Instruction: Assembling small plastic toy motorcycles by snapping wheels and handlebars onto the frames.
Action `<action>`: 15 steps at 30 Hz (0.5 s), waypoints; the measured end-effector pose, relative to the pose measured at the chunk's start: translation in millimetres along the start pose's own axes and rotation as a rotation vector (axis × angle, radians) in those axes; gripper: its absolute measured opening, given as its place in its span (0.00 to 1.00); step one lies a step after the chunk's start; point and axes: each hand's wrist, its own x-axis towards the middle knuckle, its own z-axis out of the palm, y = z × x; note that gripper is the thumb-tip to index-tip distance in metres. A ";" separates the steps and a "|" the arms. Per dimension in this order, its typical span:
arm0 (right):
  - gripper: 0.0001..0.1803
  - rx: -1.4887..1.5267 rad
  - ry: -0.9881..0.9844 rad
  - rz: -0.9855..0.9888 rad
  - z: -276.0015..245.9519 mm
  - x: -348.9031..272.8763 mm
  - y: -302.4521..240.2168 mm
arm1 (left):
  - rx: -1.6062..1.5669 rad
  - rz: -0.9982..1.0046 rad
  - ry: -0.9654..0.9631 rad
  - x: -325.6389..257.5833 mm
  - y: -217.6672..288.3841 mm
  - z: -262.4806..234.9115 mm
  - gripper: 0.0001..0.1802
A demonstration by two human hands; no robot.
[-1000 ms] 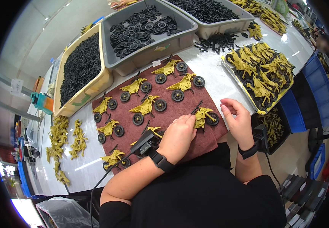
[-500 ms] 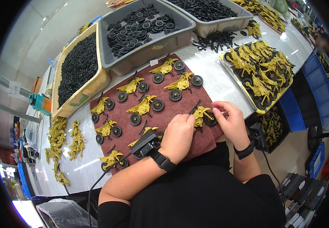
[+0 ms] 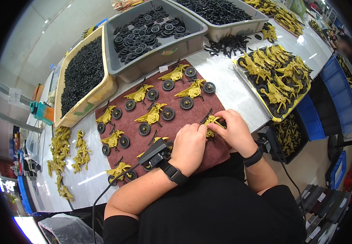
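Note:
Near the right front corner of the maroon cloth (image 3: 216, 156), both hands are at a small yellow toy motorcycle (image 3: 211, 120) with black parts. My left hand (image 3: 189, 142) is closed at its left side, the fingertips largely hidden behind the knuckles. My right hand (image 3: 236, 131) pinches its right side, with thumb and fingers covering most of a black wheel. Several similar yellow toy motorcycles (image 3: 150, 115) lie in rows on the cloth, black wheels beside or under them. My left forearm partly hides one of these.
Behind the cloth stand a grey bin (image 3: 159, 55) of black wheels, a cream bin (image 3: 110, 83) of small black parts and another grey bin (image 3: 241, 27). A yellow tray (image 3: 279, 119) of toy bodies sits at right. Yellow pieces (image 3: 60, 148) are piled at left.
My right hand has moved left, closing over the wheel at the toy motorcycle's right side. My left hand stays almost in place.

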 end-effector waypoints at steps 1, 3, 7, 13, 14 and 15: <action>0.21 -0.023 0.024 -0.019 2.0 0.9 -1.4 | -0.001 0.002 0.002 0.1 1.2 3.4 0.12; 0.21 -0.048 0.052 -0.039 1.7 1.4 -2.0 | 0.121 -0.017 0.015 -0.5 4.6 12.9 0.13; 0.20 0.139 -0.116 0.077 -10.0 5.0 -2.7 | 0.203 0.007 0.041 -5.2 3.6 17.5 0.14; 0.28 0.703 -0.141 -0.112 -29.8 -8.1 29.5 | -0.292 0.034 -0.024 -7.1 -2.4 -21.1 0.15; 0.28 0.703 -0.145 -0.113 -30.6 -8.4 20.1 | -0.293 0.031 -0.022 -7.9 0.4 -30.9 0.15; 0.29 0.597 -0.092 -0.283 -28.4 -8.5 8.3 | -0.374 -0.020 -0.122 -10.4 3.5 -40.0 0.15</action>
